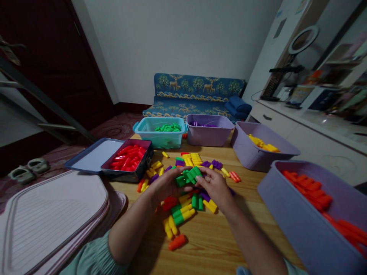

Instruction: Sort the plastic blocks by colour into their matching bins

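Between my two hands, over the middle of the table, is a cluster of green plastic pieces (188, 176), short and rounded like bullets or pegs. My left hand (169, 183) curls round the cluster from the left, its fingers partly hidden. From the right, my right hand (213, 183) grips the cluster with thumb and fingers. Below and around them lies a mixed pile of yellow pieces (187, 214), green pieces (197, 201), purple pieces (216, 164) and orange pieces (177, 242). Some pieces lie joined side by side.
Around the wooden table (218, 240) stand a dark box of red pieces (147, 152), a turquoise bin of green pieces (160, 142), and lilac bins: one with purple pieces (209, 136), one with yellow (249, 154), one with orange (283, 206). Pink lids (54, 214) lie at left.
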`<action>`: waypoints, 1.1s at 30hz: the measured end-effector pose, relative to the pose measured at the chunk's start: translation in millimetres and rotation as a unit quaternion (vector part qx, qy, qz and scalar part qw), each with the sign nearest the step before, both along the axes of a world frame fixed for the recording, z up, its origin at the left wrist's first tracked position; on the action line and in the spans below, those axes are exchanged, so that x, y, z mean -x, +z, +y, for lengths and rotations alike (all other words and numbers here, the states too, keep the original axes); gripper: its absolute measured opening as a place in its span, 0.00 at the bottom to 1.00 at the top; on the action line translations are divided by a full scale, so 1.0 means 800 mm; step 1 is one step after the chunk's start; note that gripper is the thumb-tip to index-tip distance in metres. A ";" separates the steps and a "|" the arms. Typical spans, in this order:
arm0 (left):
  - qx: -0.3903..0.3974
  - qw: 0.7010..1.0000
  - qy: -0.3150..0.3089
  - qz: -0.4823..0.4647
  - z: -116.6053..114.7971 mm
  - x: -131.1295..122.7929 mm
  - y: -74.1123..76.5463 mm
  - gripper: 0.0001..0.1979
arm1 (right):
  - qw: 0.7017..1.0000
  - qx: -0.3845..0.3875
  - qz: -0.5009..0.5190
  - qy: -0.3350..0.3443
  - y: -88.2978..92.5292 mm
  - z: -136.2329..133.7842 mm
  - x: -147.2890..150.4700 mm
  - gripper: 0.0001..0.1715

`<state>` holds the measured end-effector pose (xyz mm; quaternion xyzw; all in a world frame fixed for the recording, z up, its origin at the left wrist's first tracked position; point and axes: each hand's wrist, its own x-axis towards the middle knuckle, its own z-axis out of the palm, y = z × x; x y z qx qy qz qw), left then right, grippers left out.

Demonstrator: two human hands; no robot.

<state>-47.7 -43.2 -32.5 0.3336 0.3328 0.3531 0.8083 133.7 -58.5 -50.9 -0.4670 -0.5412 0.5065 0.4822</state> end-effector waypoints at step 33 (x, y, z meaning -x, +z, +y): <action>-0.448 0.616 0.027 0.648 0.022 0.033 -0.021 0.20 | 0.983 -0.012 -0.181 -0.009 -0.024 0.013 -0.024 0.11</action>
